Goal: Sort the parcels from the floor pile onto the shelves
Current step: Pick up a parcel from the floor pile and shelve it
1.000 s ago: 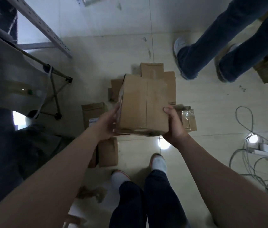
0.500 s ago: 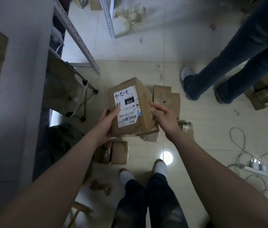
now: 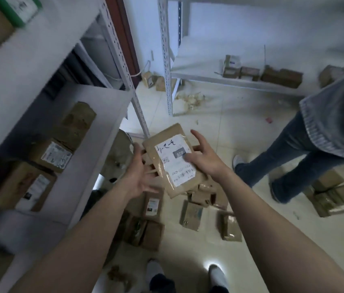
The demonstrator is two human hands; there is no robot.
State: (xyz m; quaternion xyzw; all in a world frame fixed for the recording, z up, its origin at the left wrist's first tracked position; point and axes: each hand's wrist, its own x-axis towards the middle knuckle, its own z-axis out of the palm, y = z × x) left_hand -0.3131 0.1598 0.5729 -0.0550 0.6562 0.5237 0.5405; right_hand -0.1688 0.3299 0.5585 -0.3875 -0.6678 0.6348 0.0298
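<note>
In the head view I hold a brown cardboard parcel (image 3: 172,160) with a white label marked 220 facing up, at mid-frame above the floor pile (image 3: 190,214). My right hand (image 3: 204,158) grips its right side, thumb on the label and fingers spread behind the edge. My left hand (image 3: 139,176) lies palm up at the parcel's lower left with fingers stretched under it. The white left shelf (image 3: 101,115) is just left of the parcel and carries labelled boxes (image 3: 50,155).
A second white shelf (image 3: 205,78) at the back holds several small boxes (image 3: 281,76). Another person in jeans (image 3: 293,149) stands at the right beside more parcels (image 3: 331,200) on the floor. Paper scraps (image 3: 192,99) lie by the back shelf's post. My feet (image 3: 215,272) are at the bottom.
The parcel rose from the floor pile and turned label-up. My view swung up from the floor to the shelves. My right thumb now lies on the label and my left hand has opened beneath.
</note>
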